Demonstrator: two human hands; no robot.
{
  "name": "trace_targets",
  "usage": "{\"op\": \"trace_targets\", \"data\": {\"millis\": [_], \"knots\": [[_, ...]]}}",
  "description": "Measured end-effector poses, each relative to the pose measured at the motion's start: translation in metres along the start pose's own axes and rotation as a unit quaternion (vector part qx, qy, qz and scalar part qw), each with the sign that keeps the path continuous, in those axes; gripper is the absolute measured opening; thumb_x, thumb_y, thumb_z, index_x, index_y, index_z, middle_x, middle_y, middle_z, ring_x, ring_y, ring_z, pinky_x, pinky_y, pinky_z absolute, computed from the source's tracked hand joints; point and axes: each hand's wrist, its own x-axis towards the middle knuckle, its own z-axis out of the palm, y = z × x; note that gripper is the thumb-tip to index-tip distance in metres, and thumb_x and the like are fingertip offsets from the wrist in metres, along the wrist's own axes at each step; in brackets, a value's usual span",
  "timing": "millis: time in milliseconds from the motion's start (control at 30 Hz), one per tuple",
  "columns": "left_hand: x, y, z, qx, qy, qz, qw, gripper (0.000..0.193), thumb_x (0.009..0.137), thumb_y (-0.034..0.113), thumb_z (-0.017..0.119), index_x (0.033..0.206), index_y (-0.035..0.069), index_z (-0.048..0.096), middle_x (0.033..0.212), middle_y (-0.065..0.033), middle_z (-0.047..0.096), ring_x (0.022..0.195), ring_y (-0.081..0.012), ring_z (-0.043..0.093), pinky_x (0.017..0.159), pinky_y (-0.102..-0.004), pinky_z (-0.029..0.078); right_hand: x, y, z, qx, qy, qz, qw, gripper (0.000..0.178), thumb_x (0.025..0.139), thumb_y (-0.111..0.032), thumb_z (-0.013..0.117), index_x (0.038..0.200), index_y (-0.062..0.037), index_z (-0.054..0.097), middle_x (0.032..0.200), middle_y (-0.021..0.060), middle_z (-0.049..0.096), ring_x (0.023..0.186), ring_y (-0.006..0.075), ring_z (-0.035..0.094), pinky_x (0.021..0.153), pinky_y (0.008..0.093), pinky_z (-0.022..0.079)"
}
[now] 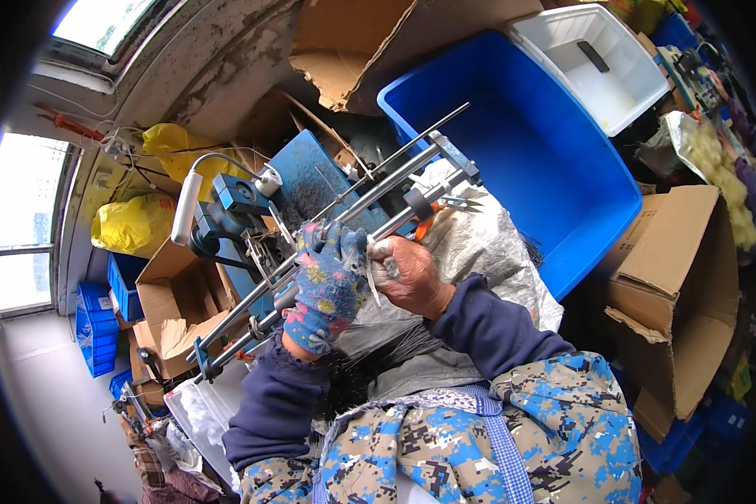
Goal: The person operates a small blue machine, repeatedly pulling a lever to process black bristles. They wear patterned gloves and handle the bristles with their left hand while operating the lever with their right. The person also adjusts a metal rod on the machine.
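My left hand, in a blue flowered glove, is closed at the metal rods of a bench machine; what its fingers hold is hidden. Beside it, almost touching, my bare right hand is pinched closed, with grey wrapping on a finger. A thin whitish strip shows between the two hands; I cannot tell which one holds it. Orange-handled cutters lie just beyond my right hand, by the rods. Dark, thin bristle-like strands spread over my lap beneath both wrists.
A large blue tub stands far right, with a white bin behind it. An open cardboard box is at the right. A lamp and the machine's blue plate are ahead left. A pale sack lies beneath the rods.
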Motion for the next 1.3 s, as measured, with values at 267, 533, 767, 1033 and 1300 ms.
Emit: {"op": "trace_targets", "data": {"millis": [267,533,767,1033,1300], "knots": [[0.005,-0.001,0.004,-0.035,0.045,-0.031,0.998,0.028,0.061,0.005,0.064,0.086,0.003,0.053,0.086,-0.0153,0.052,0.083,-0.0368,0.05,0.065,-0.0452,0.042,-0.002,-0.004,-0.004,0.025,-0.008,0.05,0.998,0.02,0.072,0.001,0.065,0.086,-0.001,0.052,0.078,0.0112,0.059,0.069,0.0242,0.061,0.062,0.03,0.049],[0.008,-0.002,0.005,-0.083,0.1,-0.038,0.991,0.023,0.061,0.0,0.063,0.08,0.007,0.052,0.072,-0.0114,0.05,0.069,-0.0333,0.05,0.058,-0.0424,0.039,0.001,-0.01,-0.003,0.015,0.003,0.069,0.997,0.022,0.071,0.0,0.067,0.087,-0.0017,0.051,0.075,0.0094,0.057,0.066,0.0223,0.06,0.06,0.0292,0.048],[0.009,-0.005,0.004,-0.088,0.097,-0.01,0.991,0.023,0.061,0.0,0.062,0.08,0.007,0.052,0.071,-0.0111,0.047,0.07,-0.0332,0.048,0.057,-0.0419,0.038,0.001,-0.008,0.001,-0.045,-0.024,0.074,0.996,0.025,0.068,0.0,0.065,0.087,-0.0006,0.05,0.075,0.0123,0.053,0.069,0.0294,0.057,0.062,0.0356,0.047],[0.007,-0.002,0.007,-0.065,0.101,-0.027,0.992,0.021,0.062,-0.001,0.06,0.08,0.008,0.052,0.071,-0.0107,0.046,0.07,-0.0329,0.047,0.057,-0.0421,0.038,-0.006,-0.002,-0.001,0.04,0.0,0.082,0.996,0.025,0.068,0.0,0.066,0.088,-0.0013,0.05,0.076,0.0119,0.054,0.07,0.0288,0.059,0.063,0.0325,0.048],[0.008,-0.008,0.009,-0.036,0.086,0.013,0.996,0.023,0.063,0.002,0.063,0.082,0.008,0.052,0.072,-0.0089,0.046,0.072,-0.0319,0.048,0.057,-0.0418,0.039,0.0,-0.013,0.0,0.005,-0.003,0.097,0.995,0.022,0.072,-0.003,0.068,0.088,-0.0022,0.052,0.075,0.0096,0.057,0.066,0.0237,0.06,0.06,0.0306,0.047]]}}
